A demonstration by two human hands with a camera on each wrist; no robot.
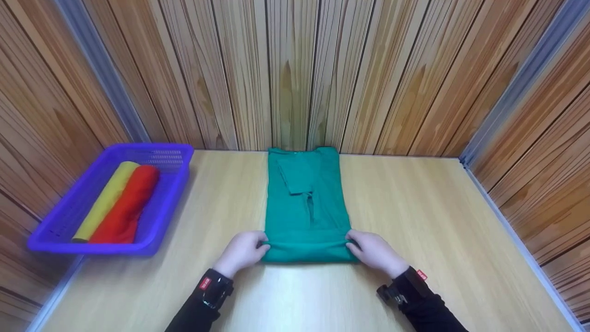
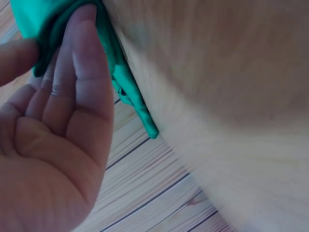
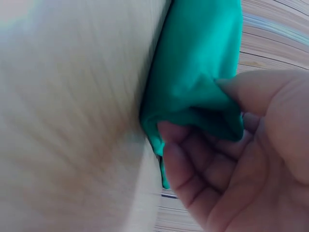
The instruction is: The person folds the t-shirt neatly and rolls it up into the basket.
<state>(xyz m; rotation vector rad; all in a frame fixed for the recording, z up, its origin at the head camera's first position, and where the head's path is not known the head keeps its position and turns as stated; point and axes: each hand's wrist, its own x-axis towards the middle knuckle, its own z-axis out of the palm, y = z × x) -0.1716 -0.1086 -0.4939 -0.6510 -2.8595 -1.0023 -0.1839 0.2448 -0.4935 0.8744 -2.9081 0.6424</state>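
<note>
A green shirt (image 1: 302, 207) lies folded into a long panel on the table, one short sleeve laid flat across its upper part. Its near end is turned up into a band. My left hand (image 1: 243, 251) pinches the left end of that band between thumb and fingers. At the opposite end my right hand (image 1: 374, 251) grips the band the same way. In the left wrist view the green cloth (image 2: 53, 21) passes between thumb and fingertips. The right wrist view shows a fold of cloth (image 3: 203, 72) held with fingers tucked inside it.
To the left stands a purple basket (image 1: 168, 210) with a yellow cloth roll (image 1: 107, 199) and a red cloth roll (image 1: 128, 205) inside. A wood-plank wall (image 1: 295, 74) rises at the table's back, right behind the shirt's far end. Side walls flank the table (image 1: 415, 207).
</note>
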